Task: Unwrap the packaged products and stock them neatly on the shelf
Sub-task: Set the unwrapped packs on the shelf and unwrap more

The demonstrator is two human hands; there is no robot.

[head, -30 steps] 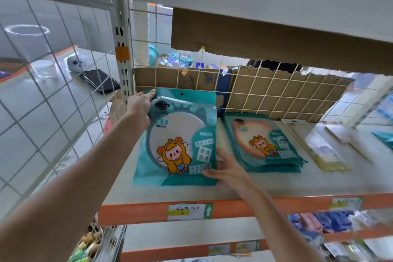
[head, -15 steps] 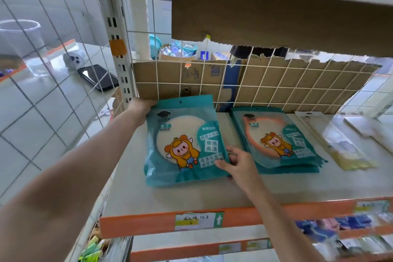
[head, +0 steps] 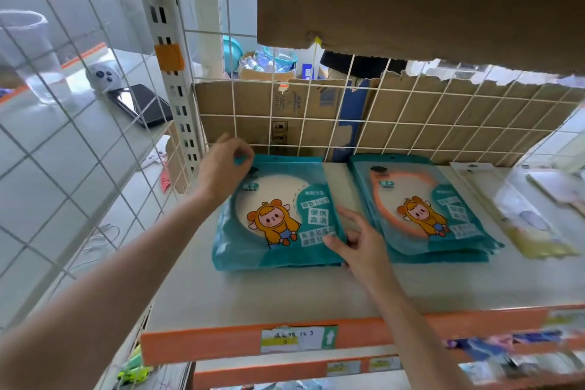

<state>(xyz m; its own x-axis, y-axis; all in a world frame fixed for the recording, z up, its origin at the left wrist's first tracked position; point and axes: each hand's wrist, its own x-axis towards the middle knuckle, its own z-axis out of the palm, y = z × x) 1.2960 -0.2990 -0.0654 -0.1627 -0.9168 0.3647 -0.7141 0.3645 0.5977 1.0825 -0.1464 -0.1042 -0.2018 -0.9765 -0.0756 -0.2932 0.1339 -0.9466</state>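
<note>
A teal mirror packet (head: 278,215) with a cartoon figure lies flat at the left of the shelf board (head: 285,294), on top of what looks like more of the same. My left hand (head: 223,169) is at its top-left corner, blurred, with curled fingers pinching that corner. My right hand (head: 359,241) rests at its lower-right edge, thumb on the packet and fingers fairly straight beside it. A second stack of teal packets (head: 424,212), with an orange mirror rim showing, lies just to the right.
Wire mesh (head: 411,114) backed by cardboard closes the rear of the shelf. A white upright post (head: 177,104) stands at the left. Clear yellowish packets (head: 531,218) lie at the far right. A cardboard sheet (head: 411,0) hangs overhead. The orange front rail (head: 221,342) carries a label.
The teal packet has gone from tilted up in both hands to lying flat on the shelf. My left hand has shifted onto its top-left corner; my right stays at the lower-right edge.
</note>
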